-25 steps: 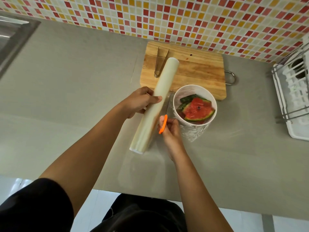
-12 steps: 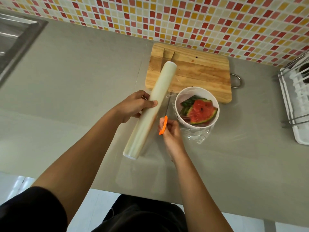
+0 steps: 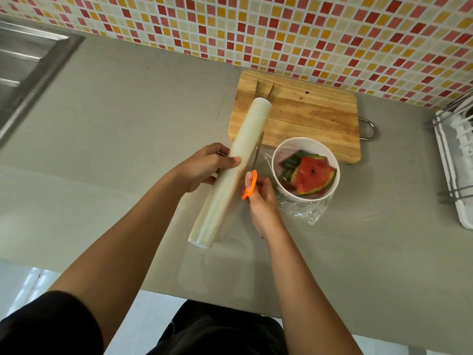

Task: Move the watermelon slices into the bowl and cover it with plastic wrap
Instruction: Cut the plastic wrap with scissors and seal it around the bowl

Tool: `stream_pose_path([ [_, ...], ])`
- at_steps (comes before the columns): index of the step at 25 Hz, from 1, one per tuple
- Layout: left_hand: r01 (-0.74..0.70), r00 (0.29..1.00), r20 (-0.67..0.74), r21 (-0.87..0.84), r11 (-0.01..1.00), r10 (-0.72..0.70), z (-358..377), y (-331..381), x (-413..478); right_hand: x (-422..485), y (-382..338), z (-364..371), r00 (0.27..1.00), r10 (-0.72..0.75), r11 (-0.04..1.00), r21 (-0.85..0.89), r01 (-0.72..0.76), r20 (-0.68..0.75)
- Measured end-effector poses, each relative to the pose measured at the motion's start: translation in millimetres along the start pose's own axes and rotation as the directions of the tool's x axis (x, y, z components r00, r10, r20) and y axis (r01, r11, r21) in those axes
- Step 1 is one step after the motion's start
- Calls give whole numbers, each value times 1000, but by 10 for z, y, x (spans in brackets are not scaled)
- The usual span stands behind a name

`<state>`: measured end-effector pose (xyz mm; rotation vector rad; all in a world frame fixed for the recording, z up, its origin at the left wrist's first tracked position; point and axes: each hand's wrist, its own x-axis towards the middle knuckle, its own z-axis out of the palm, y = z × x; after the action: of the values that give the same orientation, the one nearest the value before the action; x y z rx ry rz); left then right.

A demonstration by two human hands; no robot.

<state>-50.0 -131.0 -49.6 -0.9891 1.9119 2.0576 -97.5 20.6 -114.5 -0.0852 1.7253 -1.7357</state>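
A white bowl point(image 3: 277, 160) stands on the grey counter and holds watermelon slices point(image 3: 312, 176) under a clear film. Crumpled plastic wrap point(image 3: 304, 210) spills around the bowl's near side. My left hand point(image 3: 204, 166) grips a long roll of plastic wrap point(image 3: 231, 172), held slanted just left of the bowl. My right hand point(image 3: 261, 198) holds orange-handled scissors point(image 3: 252, 181), with the blades pointing away along the roll's right edge, between roll and bowl.
A wooden cutting board point(image 3: 307, 116) with a metal loop lies behind the bowl, metal tongs point(image 3: 263, 88) on its far left corner. A steel sink point(image 3: 23, 70) is at the far left, a white dish rack point(image 3: 455, 160) at the right edge. The tiled wall is behind.
The scissor blades have advanced away from me along the roll. The roll has shifted slightly left and lower. The bowl stays put.
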Motion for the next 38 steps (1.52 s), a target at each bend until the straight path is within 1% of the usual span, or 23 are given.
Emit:
stream_pose_path([
  [2,6,1000,-12,7,1000,-6,-36,-8,-16,34,-11,27,1000,-19,1000,15,19,-4],
  [5,11,1000,1,41,999,-11,-106,-31,-47,99,-76,84,1000,-8,1000,11,8,-23],
  [8,15,1000,4,53,998,-15,-174,-56,-71,170,-84,119,997,-68,998,9,68,-22],
  [10,21,1000,-5,60,998,-21,-222,-65,-84,217,-98,148,996,-83,995,56,84,-16],
  [16,36,999,-24,68,997,-34,-352,-95,-123,290,-204,268,998,-64,995,71,64,-1],
  [18,37,999,-24,81,996,-35,-399,-101,-143,315,-261,323,999,-32,996,87,30,13],
  [22,49,999,-15,94,994,-48,-481,-120,-189,319,-343,409,999,46,997,59,-44,-21],
  [28,74,997,-37,100,992,-71,-615,-151,-251,394,-400,510,998,37,993,109,-43,60],
  [30,79,996,-52,87,993,-74,-663,-167,-280,411,-373,534,999,6,990,144,-13,49],
  [32,86,994,-68,68,994,-81,-735,-199,-320,427,-363,566,997,-30,985,169,17,73],
  [34,91,993,-81,53,994,-86,-812,-252,-369,439,-375,604,997,-22,992,124,13,73],
  [35,93,992,-92,42,995,-89,-848,-289,-395,423,-383,626,998,-17,999,45,15,53],
  [36,95,991,-100,27,995,-92,-866,-323,-406,394,-386,614,999,-25,996,-83,27,28],
  [37,98,989,-110,4,995,-97,-877,-358,-419,348,-371,590,999,-50,966,-253,49,4],
  [38,95,987,-125,-22,995,-97,-892,-391,-437,280,-341,564,996,-84,905,-420,72,-9],
])
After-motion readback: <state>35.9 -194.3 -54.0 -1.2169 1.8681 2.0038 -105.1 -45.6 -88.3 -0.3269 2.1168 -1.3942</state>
